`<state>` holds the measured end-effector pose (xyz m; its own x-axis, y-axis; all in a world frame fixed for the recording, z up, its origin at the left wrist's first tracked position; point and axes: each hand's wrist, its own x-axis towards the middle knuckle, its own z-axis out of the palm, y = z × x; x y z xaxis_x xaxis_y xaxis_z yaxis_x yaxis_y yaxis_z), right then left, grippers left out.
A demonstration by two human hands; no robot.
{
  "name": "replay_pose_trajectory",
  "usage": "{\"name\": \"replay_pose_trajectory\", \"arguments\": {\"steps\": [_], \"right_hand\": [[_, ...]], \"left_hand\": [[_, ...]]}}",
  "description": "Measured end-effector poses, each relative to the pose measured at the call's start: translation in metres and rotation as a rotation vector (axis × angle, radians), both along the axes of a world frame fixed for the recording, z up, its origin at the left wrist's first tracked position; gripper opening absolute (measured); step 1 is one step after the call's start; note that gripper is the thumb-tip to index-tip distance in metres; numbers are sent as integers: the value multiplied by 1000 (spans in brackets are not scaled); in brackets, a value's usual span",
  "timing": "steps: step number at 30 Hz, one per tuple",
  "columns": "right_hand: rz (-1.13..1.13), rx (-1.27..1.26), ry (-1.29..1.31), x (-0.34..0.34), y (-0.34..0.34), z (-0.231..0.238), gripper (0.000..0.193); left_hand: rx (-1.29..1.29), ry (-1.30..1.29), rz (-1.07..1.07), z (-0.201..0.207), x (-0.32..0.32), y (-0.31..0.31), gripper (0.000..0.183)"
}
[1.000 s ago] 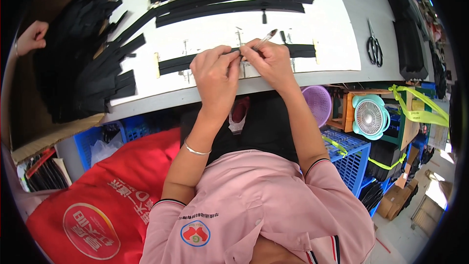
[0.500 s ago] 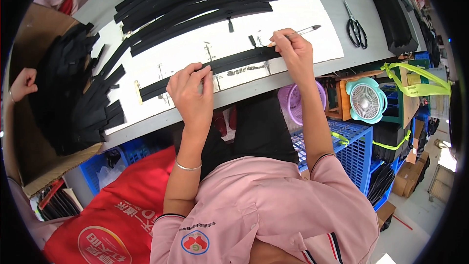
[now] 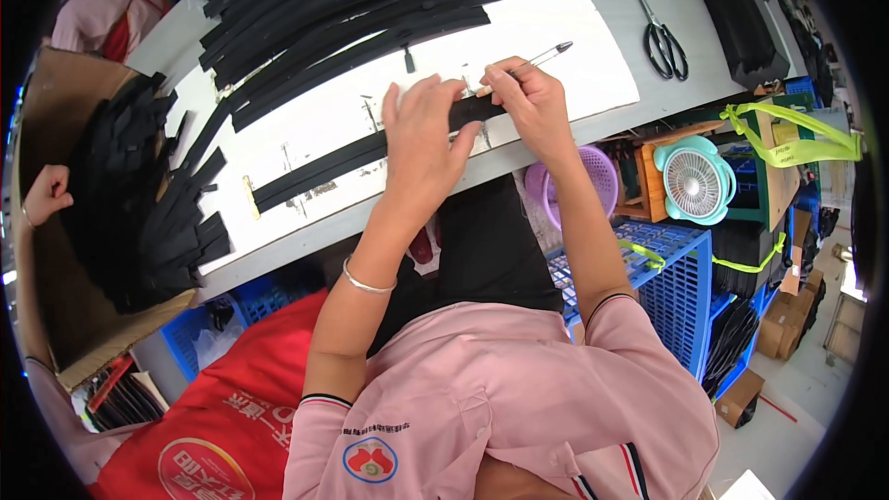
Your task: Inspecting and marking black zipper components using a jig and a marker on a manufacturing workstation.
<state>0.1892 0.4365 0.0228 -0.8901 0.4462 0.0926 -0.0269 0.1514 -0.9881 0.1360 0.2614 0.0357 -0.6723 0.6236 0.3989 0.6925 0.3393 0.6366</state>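
Observation:
A black zipper strip (image 3: 319,171) lies along the near side of a white board (image 3: 593,74), with a pale yellow piece (image 3: 250,196) at its left end. My left hand (image 3: 421,143) is over the strip's right part, fingers spread, with the strip passing between thumb and forefinger. Close by, my right hand (image 3: 530,106) is closed around a slim clear pen (image 3: 546,56), its dark end pointing up and right. The pen's lower end is near the strip's right end. Dark marks show on the board around the strip. Farther back, more black strips (image 3: 343,9) are heaped.
Black-handled scissors (image 3: 665,48) lie right of the board. At the left, a cardboard box (image 3: 42,120) holds black strips; another person's hand (image 3: 46,194) is beside it. A purple basket (image 3: 597,181), a turquoise fan (image 3: 696,183) and a blue crate (image 3: 676,287) stand below the table's right edge.
My left hand has slid right along the strip, toward my right hand, and its fingers have spread. My right hand, still holding the pen, has shifted slightly left. The whole view has shifted a little.

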Motion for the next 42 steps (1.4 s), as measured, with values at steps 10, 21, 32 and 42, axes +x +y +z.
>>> {"name": "replay_pose_trajectory", "arguments": {"steps": [10, 21, 32, 42], "right_hand": [[-29, 143, 54, -2, -6, 0, 20], [-24, 486, 9, -2, -11, 2, 18], [98, 362, 15, 9, -1, 1, 18], [66, 547, 95, 7, -7, 2, 17]], "left_hand": [[4, 139, 117, -10, 0, 2, 15], [-17, 189, 146, -11, 1, 4, 14], [37, 133, 184, -14, 3, 4, 16], [86, 80, 194, -16, 3, 5, 14]]}}
